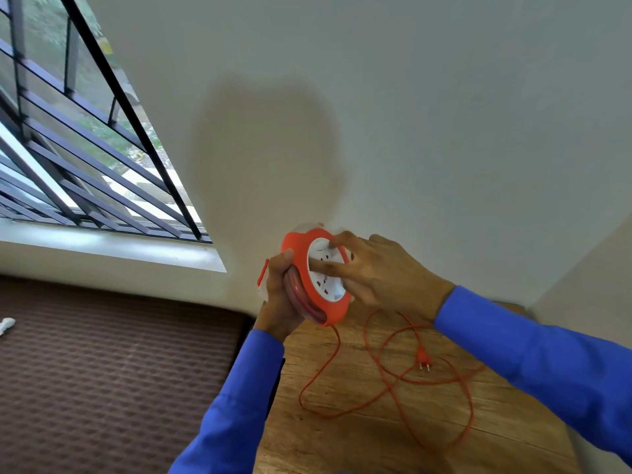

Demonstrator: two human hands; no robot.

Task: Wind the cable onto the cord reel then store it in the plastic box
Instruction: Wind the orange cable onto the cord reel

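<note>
An orange and white cord reel point(301, 254) is held up in the air above the wooden table point(359, 436). My left hand point(278, 295) grips its rim from the left side. My right hand point(376, 271) rests on the white socket face, fingers spread across it. Some cable is wound inside the reel. The loose orange cable point(390, 388) hangs from the reel's bottom and lies in loops on the table. Its plug point(423, 358) lies among the loops. No plastic box is in view.
A brown quilted mattress point(113, 371) lies left of the table, with a small white object point(6, 326) at its far left edge. A barred window point(68, 131) and sill are at upper left. White walls close in behind and to the right.
</note>
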